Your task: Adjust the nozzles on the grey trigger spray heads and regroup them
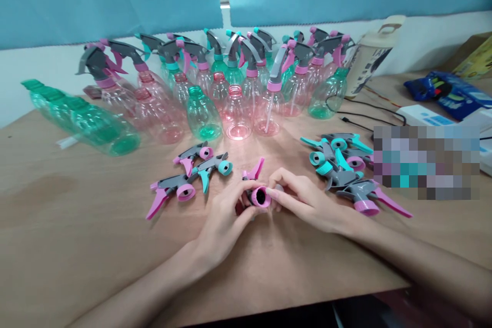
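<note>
My left hand [226, 220] is closed around a grey and pink spray trigger head [263, 197], its pink collar facing me and showing a dark opening. The pink lever points up and away. Close beside the collar, my right hand [303, 200] is pinched, fingertips at the collar's right edge; what they hold, if anything, is too small to name. Loose trigger heads [175, 187] in grey, pink and turquoise lie left of my hands. Another pile of trigger heads [346, 174] lies to the right, near my right wrist.
Clear green bottles [203, 118] and pink bottles [235, 118], several with sprayers fitted, stand in rows behind my hands. Green bottles [103, 128] at left look smeared. A cream tumbler [371, 59], a black cable [369, 105] and a blue packet [453, 95] are at right.
</note>
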A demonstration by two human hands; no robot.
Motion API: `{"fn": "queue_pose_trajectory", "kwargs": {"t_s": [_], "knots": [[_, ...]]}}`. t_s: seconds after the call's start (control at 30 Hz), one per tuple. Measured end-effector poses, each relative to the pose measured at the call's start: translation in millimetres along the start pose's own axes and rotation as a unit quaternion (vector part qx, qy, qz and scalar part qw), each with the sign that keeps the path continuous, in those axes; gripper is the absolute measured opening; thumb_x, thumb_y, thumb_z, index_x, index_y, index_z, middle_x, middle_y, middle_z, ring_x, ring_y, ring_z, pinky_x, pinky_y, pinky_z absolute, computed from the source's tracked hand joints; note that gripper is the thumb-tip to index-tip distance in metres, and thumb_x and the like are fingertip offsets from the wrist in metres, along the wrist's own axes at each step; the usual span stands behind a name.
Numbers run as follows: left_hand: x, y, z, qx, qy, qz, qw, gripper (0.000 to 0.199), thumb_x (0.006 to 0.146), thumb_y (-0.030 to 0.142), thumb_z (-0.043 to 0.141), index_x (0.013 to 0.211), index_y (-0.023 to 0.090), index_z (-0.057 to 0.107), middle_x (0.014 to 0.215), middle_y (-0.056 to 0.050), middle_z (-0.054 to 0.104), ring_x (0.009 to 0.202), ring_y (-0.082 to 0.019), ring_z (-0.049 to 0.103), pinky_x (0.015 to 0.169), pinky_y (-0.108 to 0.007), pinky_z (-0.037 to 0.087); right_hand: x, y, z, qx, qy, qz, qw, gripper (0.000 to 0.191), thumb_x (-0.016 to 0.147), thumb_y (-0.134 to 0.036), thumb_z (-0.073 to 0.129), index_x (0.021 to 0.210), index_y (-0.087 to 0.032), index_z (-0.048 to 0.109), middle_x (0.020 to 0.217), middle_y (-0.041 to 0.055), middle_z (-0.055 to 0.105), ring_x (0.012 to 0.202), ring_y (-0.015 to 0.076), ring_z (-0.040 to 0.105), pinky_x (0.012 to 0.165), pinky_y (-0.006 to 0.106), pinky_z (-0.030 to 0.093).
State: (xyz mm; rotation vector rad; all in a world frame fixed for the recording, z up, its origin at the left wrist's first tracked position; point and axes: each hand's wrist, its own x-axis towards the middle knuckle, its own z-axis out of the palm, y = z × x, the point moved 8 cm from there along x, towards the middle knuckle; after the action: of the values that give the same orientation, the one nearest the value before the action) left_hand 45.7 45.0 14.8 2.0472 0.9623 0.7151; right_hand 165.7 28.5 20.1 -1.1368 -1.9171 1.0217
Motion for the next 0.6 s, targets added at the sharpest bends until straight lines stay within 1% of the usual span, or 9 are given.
{"fn": "queue_pose_trajectory", "kwargs": {"t_s": [0.07,0.13,0.23,0.27,0.33,0.43,0.53,0.6], "knots": [[-0.5,-0.8,-0.9,0.002,0.002,-0.002,1.0,0.029,0.08,0.007,0.058,0.106,0.02,0.059,0.083,0.001,0.061,0.069,-0.012,0.054,0.063,-0.024,0.044,0.5,0.4,0.0,0.001,-0.015,0.003,1.0,0.012,0.094,-0.03,0.047,0.094,-0.018,0.052,0.071,-0.003,0.059,0.058,0.0083,0.051,0.055,0.021,0.039],[-1.1,-1.8,-1.3,0.002,0.002,-0.006,1.0,0.03,0.08,0.008,0.059,0.107,0.021,0.059,0.082,0.002,0.061,0.068,-0.012,0.054,0.062,-0.023,0.044,1.5,0.2,-2.6,0.016,-0.013,-0.002,1.0,0.012,0.092,-0.029,0.05,0.098,-0.019,0.051,0.076,-0.0021,0.06,0.061,0.0085,0.055,0.056,0.021,0.042],[-1.8,-1.2,-2.6,-0.001,0.005,-0.008,1.0,0.026,0.081,0.011,0.059,0.105,0.021,0.059,0.087,0.0,0.063,0.069,-0.012,0.054,0.062,-0.024,0.045,2.6,3.6,-14.2,0.055,0.034,0.003,0.998,0.02,0.088,-0.03,0.056,0.103,-0.019,0.051,0.084,0.001,0.064,0.069,0.0112,0.06,0.062,0.024,0.048],[-2.0,-0.4,-3.1,-0.001,0.006,-0.007,1.0,0.024,0.082,0.012,0.059,0.104,0.02,0.059,0.089,-0.001,0.063,0.069,-0.012,0.055,0.062,-0.024,0.046,2.7,6.3,-18.4,0.067,0.052,0.013,0.996,0.021,0.086,-0.032,0.059,0.101,-0.018,0.054,0.084,0.0016,0.065,0.069,0.0119,0.061,0.062,0.024,0.049],[-2.3,1.3,-3.5,-0.004,0.007,-0.004,1.0,0.024,0.082,0.012,0.059,0.104,0.02,0.059,0.092,-0.002,0.064,0.07,-0.013,0.055,0.062,-0.024,0.047,2.6,12.2,-23.4,0.091,0.069,0.041,0.993,0.021,0.083,-0.035,0.063,0.091,-0.016,0.06,0.074,0.0013,0.065,0.063,0.0123,0.062,0.058,0.025,0.049],[-2.7,2.1,-1.1,-0.011,-0.004,-0.001,1.0,0.026,0.081,0.01,0.058,0.105,0.02,0.059,0.088,-0.001,0.064,0.07,-0.013,0.056,0.062,-0.024,0.047,2.5,17.3,-23.0,0.138,0.06,0.081,0.985,0.026,0.081,-0.04,0.064,0.076,-0.014,0.063,0.058,-0.0009,0.062,0.051,0.0114,0.061,0.051,0.023,0.048],[-3.2,2.7,0.2,-0.015,-0.006,0.006,1.0,0.025,0.081,0.01,0.058,0.104,0.02,0.059,0.086,-0.001,0.064,0.069,-0.013,0.056,0.062,-0.025,0.047,2.0,16.9,-23.4,0.185,0.066,0.099,0.975,0.03,0.084,-0.043,0.061,0.074,-0.014,0.062,0.057,-0.0011,0.063,0.045,0.0102,0.059,0.047,0.022,0.047],[-3.4,3.1,-0.2,-0.013,-0.001,0.008,1.0,0.026,0.081,0.01,0.058,0.104,0.02,0.059,0.086,-0.001,0.065,0.069,-0.013,0.056,0.063,-0.025,0.047,0.9,16.2,-25.2,0.208,0.077,0.102,0.97,0.034,0.088,-0.045,0.054,0.073,-0.015,0.061,0.055,-0.0009,0.063,0.043,0.0097,0.058,0.046,0.022,0.047]]}}
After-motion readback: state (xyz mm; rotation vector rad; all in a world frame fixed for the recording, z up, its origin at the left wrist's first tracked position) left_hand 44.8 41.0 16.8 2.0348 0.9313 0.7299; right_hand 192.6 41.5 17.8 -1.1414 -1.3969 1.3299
